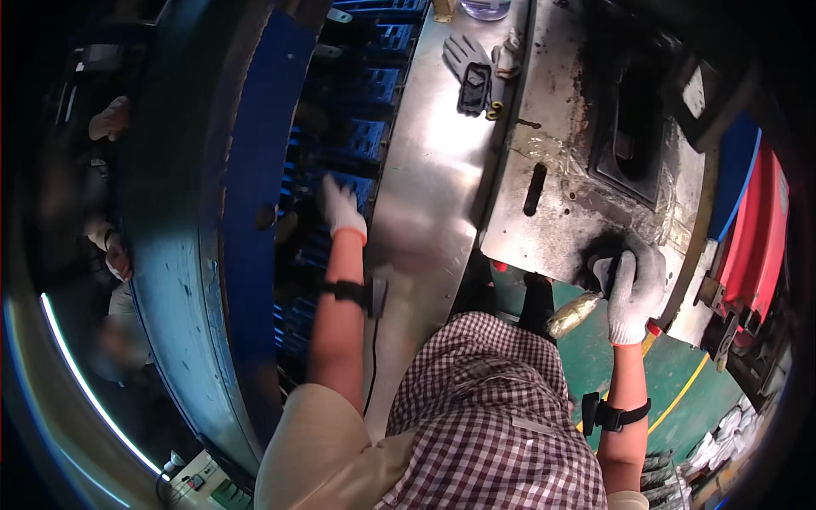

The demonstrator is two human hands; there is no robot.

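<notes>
Left hand (342,210) over blue rack (367,138), fingers loosely spread, nothing taken yet — right hand (637,287) by handle (574,314) — can't tell its grip.

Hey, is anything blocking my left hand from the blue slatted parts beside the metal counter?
Nothing visible stands between your left hand and the blue slatted parts. The metal counter lies to the right, not between. Blur and shadow hide whether they touch.
</notes>
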